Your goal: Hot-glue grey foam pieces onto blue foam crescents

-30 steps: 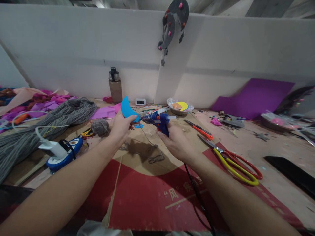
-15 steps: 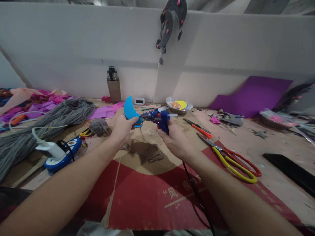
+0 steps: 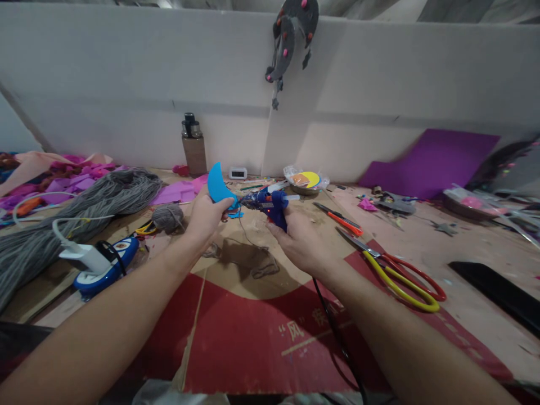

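Note:
Between the thumb and fingers of my left hand (image 3: 210, 212) is a blue crescent-shaped piece (image 3: 218, 185), its upper tip pointing up. My right hand (image 3: 294, 233) is wrapped around the handle of a blue hot glue gun (image 3: 275, 206) with a glue stick jutting from its back. The gun's nozzle points left, close to the crescent's lower end; I cannot tell whether it touches. Grey yarn (image 3: 265, 270) trails down from near the crescent onto the cardboard. A black cord (image 3: 337, 332) runs below my right hand.
Red-and-yellow-handled scissors (image 3: 400, 275) and orange-handled scissors (image 3: 340, 219) lie at right, beside a black flat object (image 3: 493, 295). At left are a blue power strip (image 3: 107, 270), a grey yarn ball (image 3: 167, 217) and a grey yarn skein (image 3: 84, 225). A bowl (image 3: 306, 190) stands at the back.
My left hand and the crescent have shifted slightly left, with the crescent tilted further left. The glue gun has moved a little left and stays in my right hand.

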`<state>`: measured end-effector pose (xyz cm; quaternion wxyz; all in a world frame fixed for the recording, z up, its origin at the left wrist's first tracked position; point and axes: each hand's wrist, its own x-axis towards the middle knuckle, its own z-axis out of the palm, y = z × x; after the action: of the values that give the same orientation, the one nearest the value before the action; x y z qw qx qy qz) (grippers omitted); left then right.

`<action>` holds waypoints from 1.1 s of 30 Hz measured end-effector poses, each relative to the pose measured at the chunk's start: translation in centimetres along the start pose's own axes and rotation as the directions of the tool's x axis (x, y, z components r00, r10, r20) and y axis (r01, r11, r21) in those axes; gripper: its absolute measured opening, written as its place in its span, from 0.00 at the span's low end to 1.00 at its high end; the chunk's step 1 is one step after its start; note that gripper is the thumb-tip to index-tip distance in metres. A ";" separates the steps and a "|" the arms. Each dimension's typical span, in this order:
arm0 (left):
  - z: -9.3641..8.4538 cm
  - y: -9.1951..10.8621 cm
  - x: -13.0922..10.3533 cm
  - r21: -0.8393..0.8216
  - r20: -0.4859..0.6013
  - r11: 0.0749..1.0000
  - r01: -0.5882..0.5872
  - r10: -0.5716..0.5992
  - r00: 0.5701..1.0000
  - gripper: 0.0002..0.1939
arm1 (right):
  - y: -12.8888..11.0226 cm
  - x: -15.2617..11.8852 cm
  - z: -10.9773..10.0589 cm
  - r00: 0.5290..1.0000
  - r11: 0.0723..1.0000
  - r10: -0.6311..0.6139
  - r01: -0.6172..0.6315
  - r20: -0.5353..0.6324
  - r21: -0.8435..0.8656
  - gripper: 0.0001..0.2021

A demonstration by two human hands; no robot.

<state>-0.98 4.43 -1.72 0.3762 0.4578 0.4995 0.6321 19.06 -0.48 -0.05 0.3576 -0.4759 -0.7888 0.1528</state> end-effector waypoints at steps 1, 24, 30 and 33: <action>0.0 0.1 0.0 0.002 -0.001 1.000 0.000 0.000 1.000 0.10 | 0.1 0.0 0.0 1.000 1.000 -0.004 0.004 0.000 0.000 0.09; -0.1 0.3 0.0 0.029 0.027 0.999 -0.038 0.037 0.999 0.11 | -0.1 0.0 -0.2 1.000 1.000 0.024 -0.024 0.004 0.000 0.11; 0.0 -0.2 -0.1 0.061 0.050 0.998 -0.030 0.027 0.998 0.11 | -0.3 0.0 -0.3 0.999 0.999 0.039 -0.039 -0.021 0.006 0.14; 0.1 -0.1 -0.3 0.072 0.050 0.997 -0.026 0.022 0.999 0.11 | -0.3 0.1 -0.3 0.999 0.999 0.024 -0.022 -0.047 0.039 0.15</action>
<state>-0.78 4.20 -1.89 0.3639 0.4925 0.5071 0.6066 19.03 -0.61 0.34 0.3834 -0.4816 -0.7715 0.1610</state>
